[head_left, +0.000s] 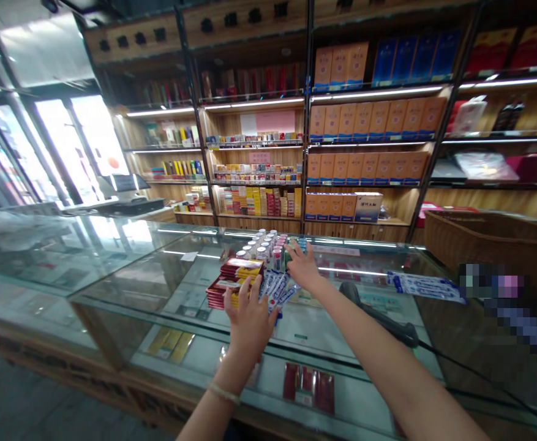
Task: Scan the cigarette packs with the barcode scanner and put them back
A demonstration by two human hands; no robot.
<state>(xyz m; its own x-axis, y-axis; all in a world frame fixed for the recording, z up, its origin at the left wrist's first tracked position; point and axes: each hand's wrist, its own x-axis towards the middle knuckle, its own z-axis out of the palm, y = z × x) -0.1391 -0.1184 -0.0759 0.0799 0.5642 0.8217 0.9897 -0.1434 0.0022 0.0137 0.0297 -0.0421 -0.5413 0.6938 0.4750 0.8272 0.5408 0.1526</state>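
1. Head view, left hand (250,315): palm down, fingers spread and unclenched, fingertips over the near side of the red-and-yellow packets (240,264). Contact with them cannot be confirmed; no held object is visible.
2. Head view, right hand (302,268): at 1 o'clock from the left, fingers parted and slightly bent beside the green containers (288,256). Whether it grips one cannot be told.
3. Head view, goods: the packets stand in stacks at 11 o'clock from the left hand; blue-and-white sachets (275,286) lie loosely between the hands. White-lidded containers (261,251) stand in rows at 10 o'clock from the right hand.
4. Head view, edges: the glass counter (151,285) has its front edge passing beneath the left hand and wrist. The far edge runs at 12 o'clock, behind the containers.
5. Head view, room: glass extends at 9 o'clock from the packets, with a paper slip (189,256) farther back. At 4 o'clock from the right hand, a black scanner (381,318) borders the forearm; a sachet strip (427,288) lies beyond, at 3 o'clock.
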